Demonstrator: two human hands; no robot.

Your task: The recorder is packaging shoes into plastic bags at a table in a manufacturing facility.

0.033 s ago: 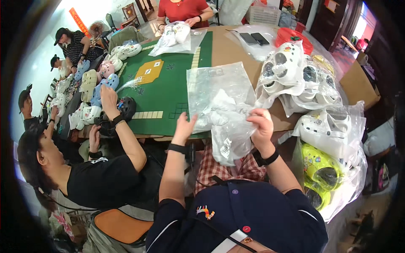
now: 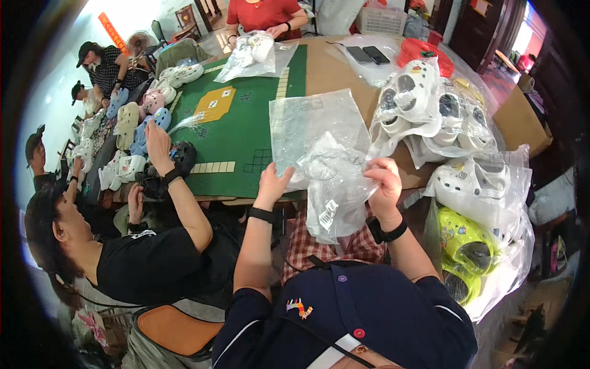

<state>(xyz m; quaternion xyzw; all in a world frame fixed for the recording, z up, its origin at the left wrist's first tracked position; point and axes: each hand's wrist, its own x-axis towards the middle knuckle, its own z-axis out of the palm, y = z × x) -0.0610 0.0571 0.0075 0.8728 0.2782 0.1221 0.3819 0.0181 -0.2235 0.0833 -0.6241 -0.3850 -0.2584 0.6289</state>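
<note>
At the near edge of the desk (image 2: 335, 69), the clear plastic bag (image 2: 332, 178) is pinched in my right hand (image 2: 385, 183), while my left hand (image 2: 272, 186), thumb and fingers spread, has come closer to its left side.

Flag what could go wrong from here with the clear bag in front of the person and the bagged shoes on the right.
The clear bag's lower end hangs past the table edge, over the lap; if the right hand's pinch slips, it might slide down. The left hand's grip is hard to judge.

The bagged white clogs are piled up, so a bump could topple some.
</note>
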